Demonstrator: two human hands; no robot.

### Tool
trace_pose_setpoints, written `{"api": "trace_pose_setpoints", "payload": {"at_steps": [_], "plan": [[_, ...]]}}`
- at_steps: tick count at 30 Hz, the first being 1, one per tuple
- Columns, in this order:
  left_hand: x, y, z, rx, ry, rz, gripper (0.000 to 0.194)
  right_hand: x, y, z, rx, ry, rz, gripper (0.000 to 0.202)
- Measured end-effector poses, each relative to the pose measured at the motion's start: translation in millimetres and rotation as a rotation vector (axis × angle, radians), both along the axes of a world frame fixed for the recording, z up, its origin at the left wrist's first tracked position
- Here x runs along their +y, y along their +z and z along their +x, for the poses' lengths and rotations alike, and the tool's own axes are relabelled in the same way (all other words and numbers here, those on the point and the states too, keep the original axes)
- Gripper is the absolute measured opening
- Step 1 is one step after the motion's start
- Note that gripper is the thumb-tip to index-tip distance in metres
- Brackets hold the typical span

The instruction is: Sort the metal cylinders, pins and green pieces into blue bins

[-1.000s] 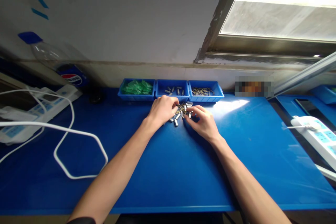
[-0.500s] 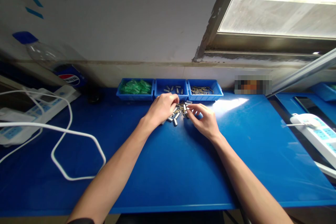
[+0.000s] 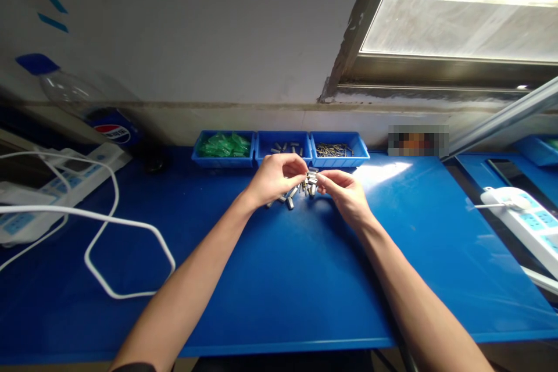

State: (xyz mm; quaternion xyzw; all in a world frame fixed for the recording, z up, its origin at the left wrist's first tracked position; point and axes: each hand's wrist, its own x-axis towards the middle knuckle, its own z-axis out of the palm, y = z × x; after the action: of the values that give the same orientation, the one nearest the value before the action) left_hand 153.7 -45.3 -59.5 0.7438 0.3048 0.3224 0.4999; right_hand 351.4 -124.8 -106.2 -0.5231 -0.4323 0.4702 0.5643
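My left hand (image 3: pixel 276 177) is closed in a pinch, thumb and forefinger meeting over a small pile. What its fingertips hold is too small to make out. Facing it, my right hand (image 3: pixel 346 192) has thumb and forefinger closed on a small silver metal piece (image 3: pixel 313 176), whose end points toward the left fingertips. Below both hands lies the pile of small silver metal pieces (image 3: pixel 290 203), mixed with thin brass-coloured and dark pins. My left hand partly hides the pile.
Behind the hands stand three blue bins: one with green plastic pieces (image 3: pixel 224 145), one with a few silver pieces (image 3: pixel 285 146), one with thin pins (image 3: pixel 335 150). A cola bottle (image 3: pixel 113 128), power strips (image 3: pixel 523 209) and a white cable (image 3: pixel 163 238) lie around the blue table (image 3: pixel 279 290).
Both hands have drawn closer together over the pile. The right hand has lifted a silver metal piece, and the left thumb and forefinger have come up to meet it.
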Motion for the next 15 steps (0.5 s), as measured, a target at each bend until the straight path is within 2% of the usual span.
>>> {"api": "trace_pose_setpoints", "payload": {"at_steps": [5, 8, 11, 15], "plan": [[1, -5.4, 1, 0.059, 0.017, 0.084, 0.006, 0, -1.7, 0, 0.04, -0.02, -0.02, 0.033], [4, -9.8, -1, 0.277, 0.073, 0.248, 0.013, 1, -3.9, 3, -0.008, -0.088, 0.05, 0.036], [3, -15.5, -1, 0.54, 0.076, 0.377, 0.019, 1, -4.3, 7, -0.07, -0.12, 0.148, 0.051], [-3, -24.0, 6, 0.676, 0.082, 0.493, 0.02, 0, -1.2, 11, -0.135, -0.124, 0.183, 0.052]]}}
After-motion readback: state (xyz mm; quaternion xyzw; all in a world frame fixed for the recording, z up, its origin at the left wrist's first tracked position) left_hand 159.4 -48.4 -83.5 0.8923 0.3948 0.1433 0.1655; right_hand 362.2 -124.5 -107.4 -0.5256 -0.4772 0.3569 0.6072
